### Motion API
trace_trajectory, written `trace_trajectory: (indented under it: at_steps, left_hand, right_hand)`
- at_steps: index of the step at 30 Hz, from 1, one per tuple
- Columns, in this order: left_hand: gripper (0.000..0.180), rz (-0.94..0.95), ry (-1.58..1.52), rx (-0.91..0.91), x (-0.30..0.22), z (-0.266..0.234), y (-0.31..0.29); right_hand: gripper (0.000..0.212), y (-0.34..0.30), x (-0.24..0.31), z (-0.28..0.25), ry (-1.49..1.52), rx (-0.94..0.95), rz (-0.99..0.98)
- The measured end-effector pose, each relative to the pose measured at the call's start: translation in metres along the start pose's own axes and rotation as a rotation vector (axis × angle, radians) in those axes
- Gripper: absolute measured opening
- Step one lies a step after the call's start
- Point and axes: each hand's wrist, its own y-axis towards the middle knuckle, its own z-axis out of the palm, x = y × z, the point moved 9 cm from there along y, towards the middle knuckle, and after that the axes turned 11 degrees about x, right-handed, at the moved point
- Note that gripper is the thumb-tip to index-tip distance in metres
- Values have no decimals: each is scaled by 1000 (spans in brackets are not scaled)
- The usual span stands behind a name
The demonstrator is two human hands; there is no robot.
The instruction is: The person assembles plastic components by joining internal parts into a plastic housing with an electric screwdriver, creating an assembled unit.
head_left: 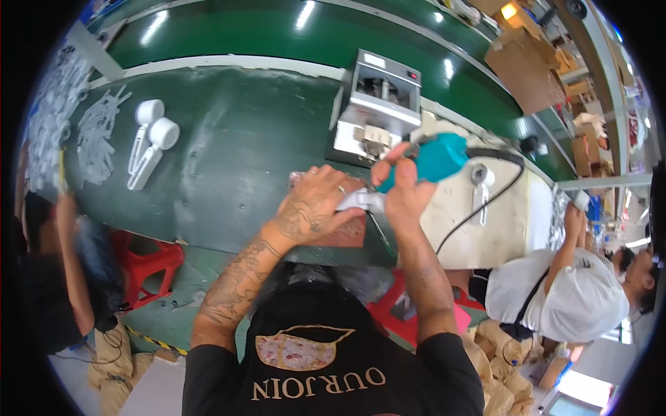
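My left hand (pixel 309 204) is closed on a small white plastic handheld fan (pixel 359 200), holding it over a reddish-brown pad (pixel 342 238). My right hand (pixel 407 196) grips a teal electric screwdriver (pixel 442 158) with a black cord, its lower end slanting toward the white fan. The fingers hide the screwdriver's tip, so I cannot tell whether it touches the fan. Part of the fan is also covered by both hands. Just beyond my hands stands a grey and silver screw feeder (pixel 382 116).
Two white handheld fans (pixel 150 144) and a pile of pale plastic parts (pixel 99 137) lie on the left of the green table (pixel 229 139). Another white fan (pixel 482 182) rests on a cream sheet (pixel 510 225) at right, beside the black cord. People sit at both sides; a red stool (pixel 152 267) stands left.
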Motion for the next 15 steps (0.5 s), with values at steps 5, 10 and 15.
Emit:
trace_trajectory:
  at_steps: [5, 10, 15]
  left_hand:
    - [44, 17, 12, 39, -2, 20, 8]
    - [43, -33, 59, 73, -5, 18, 0]
    - [44, 20, 35, 18, -11, 17, 2]
  right_hand:
    - [41, -22, -16, -26, -11, -77, 13]
    - [41, -13, -6, -8, 57, 17, -36]
    - [41, -10, 4, -15, -10, -6, 13]
